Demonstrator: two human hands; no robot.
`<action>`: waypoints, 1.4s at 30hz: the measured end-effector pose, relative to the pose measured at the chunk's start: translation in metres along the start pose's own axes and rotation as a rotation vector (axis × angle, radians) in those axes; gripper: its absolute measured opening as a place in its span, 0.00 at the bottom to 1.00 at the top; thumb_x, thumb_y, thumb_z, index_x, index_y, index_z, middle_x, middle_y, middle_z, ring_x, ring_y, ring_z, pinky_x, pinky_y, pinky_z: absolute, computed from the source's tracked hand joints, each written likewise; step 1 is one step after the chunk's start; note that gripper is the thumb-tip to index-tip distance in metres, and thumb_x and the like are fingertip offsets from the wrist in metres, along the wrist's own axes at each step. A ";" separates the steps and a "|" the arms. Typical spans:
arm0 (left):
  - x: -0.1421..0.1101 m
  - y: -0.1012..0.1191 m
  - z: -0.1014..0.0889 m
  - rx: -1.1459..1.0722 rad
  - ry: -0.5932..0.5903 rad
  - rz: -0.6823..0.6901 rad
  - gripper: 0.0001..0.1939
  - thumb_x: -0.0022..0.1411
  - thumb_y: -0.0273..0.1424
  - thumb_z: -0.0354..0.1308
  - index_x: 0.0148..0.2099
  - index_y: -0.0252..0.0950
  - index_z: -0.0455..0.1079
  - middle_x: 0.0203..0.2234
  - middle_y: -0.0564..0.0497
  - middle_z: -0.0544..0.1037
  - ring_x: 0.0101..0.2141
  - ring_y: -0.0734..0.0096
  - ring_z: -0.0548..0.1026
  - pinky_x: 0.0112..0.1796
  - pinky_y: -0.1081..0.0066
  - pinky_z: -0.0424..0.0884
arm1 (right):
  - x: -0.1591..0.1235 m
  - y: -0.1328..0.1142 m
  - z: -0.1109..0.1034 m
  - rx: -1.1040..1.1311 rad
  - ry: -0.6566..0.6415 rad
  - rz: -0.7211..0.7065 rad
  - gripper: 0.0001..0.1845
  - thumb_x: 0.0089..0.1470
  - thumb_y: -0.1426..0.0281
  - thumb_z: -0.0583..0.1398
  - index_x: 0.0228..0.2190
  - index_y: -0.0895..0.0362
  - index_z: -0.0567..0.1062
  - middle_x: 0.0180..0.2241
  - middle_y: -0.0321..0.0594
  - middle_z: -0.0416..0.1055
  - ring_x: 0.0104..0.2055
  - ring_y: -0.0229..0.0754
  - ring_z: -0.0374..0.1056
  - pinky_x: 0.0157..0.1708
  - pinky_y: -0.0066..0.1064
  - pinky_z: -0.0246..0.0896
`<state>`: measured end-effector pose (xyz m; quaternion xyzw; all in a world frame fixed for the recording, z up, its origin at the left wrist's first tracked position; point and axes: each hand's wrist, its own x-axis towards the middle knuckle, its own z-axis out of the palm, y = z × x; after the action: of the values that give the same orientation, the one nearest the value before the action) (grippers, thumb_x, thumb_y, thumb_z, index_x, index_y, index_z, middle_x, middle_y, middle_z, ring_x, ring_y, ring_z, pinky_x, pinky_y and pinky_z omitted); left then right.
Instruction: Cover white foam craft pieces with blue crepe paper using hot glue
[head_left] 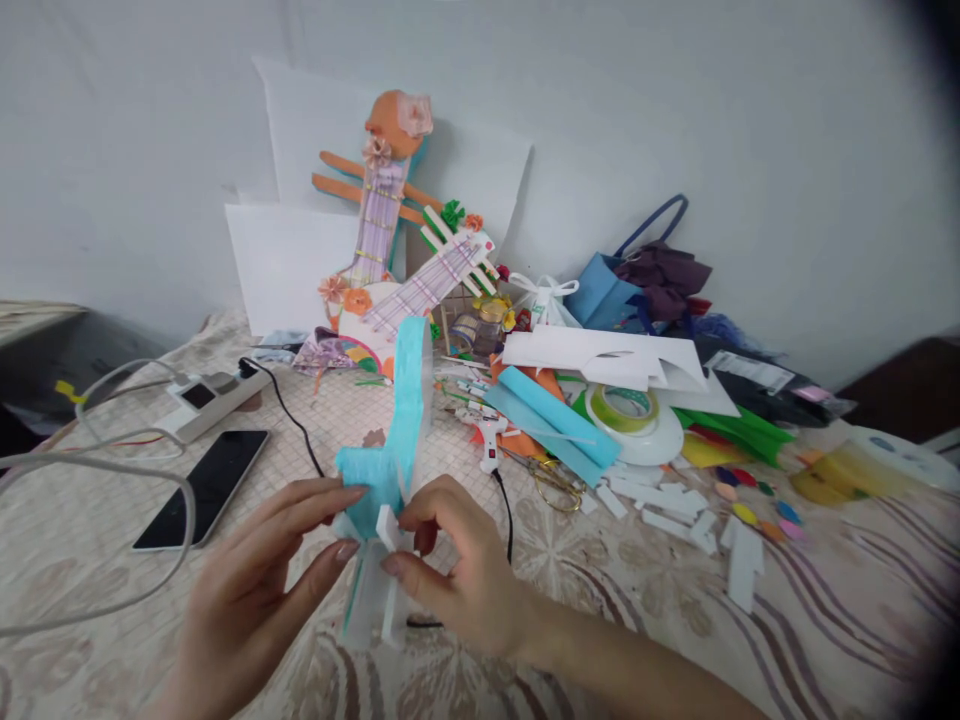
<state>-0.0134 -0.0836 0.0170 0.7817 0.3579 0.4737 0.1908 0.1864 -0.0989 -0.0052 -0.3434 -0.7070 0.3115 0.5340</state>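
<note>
A blue-and-white foam board craft piece (409,400) stands upright in front of me, its blue face curving up to a rounded top. My left hand (262,570) grips its blue side part between thumb and fingers. My right hand (457,560) pinches a small white foam strip (390,527) against the piece's right side. Whether the strip is stuck on, I cannot tell. Behind my right hand lies a white glue gun (491,440) with a black cord.
On the left are a black phone (206,490), a power strip (217,405) and loose cables. Decorated craft models (382,215) lean on white boards at the back. Rolled blue paper (555,425), tape (624,405), scissors (559,487) and white scraps (675,500) spread over the right.
</note>
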 end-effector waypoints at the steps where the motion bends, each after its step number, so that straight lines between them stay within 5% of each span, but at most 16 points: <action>1: -0.001 0.000 0.000 -0.007 0.004 -0.011 0.18 0.62 0.26 0.59 0.53 0.48 0.72 0.44 0.52 0.77 0.46 0.72 0.75 0.48 0.80 0.71 | -0.001 0.000 0.001 0.005 -0.002 0.007 0.06 0.56 0.69 0.61 0.36 0.55 0.70 0.33 0.38 0.66 0.31 0.37 0.64 0.30 0.30 0.63; 6: -0.003 0.003 0.002 -0.014 0.013 -0.025 0.18 0.63 0.26 0.59 0.53 0.49 0.72 0.46 0.53 0.75 0.47 0.73 0.75 0.48 0.82 0.71 | -0.008 0.000 0.003 0.059 0.065 0.137 0.20 0.52 0.64 0.64 0.45 0.54 0.66 0.41 0.41 0.65 0.40 0.42 0.65 0.37 0.35 0.65; 10: -0.002 0.004 0.002 0.020 0.001 -0.002 0.18 0.63 0.25 0.58 0.53 0.48 0.71 0.46 0.53 0.75 0.47 0.74 0.75 0.49 0.83 0.70 | -0.008 0.006 0.000 0.220 0.059 0.393 0.23 0.56 0.56 0.61 0.49 0.53 0.64 0.47 0.45 0.65 0.47 0.45 0.65 0.42 0.37 0.64; 16: -0.001 0.005 0.002 0.076 -0.024 0.033 0.19 0.63 0.22 0.56 0.53 0.47 0.70 0.45 0.53 0.75 0.47 0.76 0.74 0.49 0.82 0.69 | 0.012 0.040 -0.005 0.330 0.189 0.674 0.28 0.54 0.49 0.60 0.49 0.53 0.66 0.48 0.44 0.66 0.51 0.47 0.64 0.45 0.37 0.62; 21: -0.002 0.003 0.003 0.067 -0.048 0.042 0.20 0.64 0.21 0.56 0.54 0.46 0.69 0.45 0.52 0.74 0.47 0.75 0.74 0.49 0.81 0.70 | 0.029 0.069 -0.003 0.481 0.171 0.838 0.33 0.50 0.49 0.63 0.52 0.52 0.64 0.50 0.44 0.67 0.54 0.48 0.64 0.42 0.35 0.62; 29: -0.004 0.002 0.002 0.076 -0.049 0.038 0.19 0.65 0.21 0.56 0.54 0.46 0.69 0.45 0.52 0.75 0.47 0.74 0.74 0.48 0.79 0.70 | 0.033 0.071 0.000 0.687 0.008 0.927 0.37 0.46 0.44 0.64 0.52 0.48 0.64 0.45 0.40 0.71 0.38 0.43 0.71 0.32 0.34 0.67; 34: -0.004 0.004 0.002 0.064 -0.053 0.051 0.19 0.65 0.21 0.56 0.54 0.45 0.68 0.45 0.51 0.74 0.48 0.73 0.73 0.49 0.77 0.70 | 0.036 0.060 0.001 0.687 0.045 0.901 0.50 0.42 0.52 0.69 0.60 0.46 0.53 0.44 0.39 0.69 0.40 0.42 0.70 0.31 0.32 0.67; 42: -0.006 0.005 -0.001 0.051 -0.075 0.013 0.20 0.65 0.24 0.56 0.57 0.46 0.66 0.47 0.51 0.74 0.49 0.71 0.73 0.49 0.75 0.70 | 0.038 0.046 -0.001 0.663 0.076 0.849 0.43 0.40 0.58 0.70 0.56 0.48 0.61 0.39 0.35 0.69 0.39 0.43 0.69 0.30 0.32 0.66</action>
<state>-0.0136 -0.0913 0.0171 0.8058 0.3576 0.4360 0.1810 0.1871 -0.0416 -0.0217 -0.4229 -0.3498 0.6938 0.4663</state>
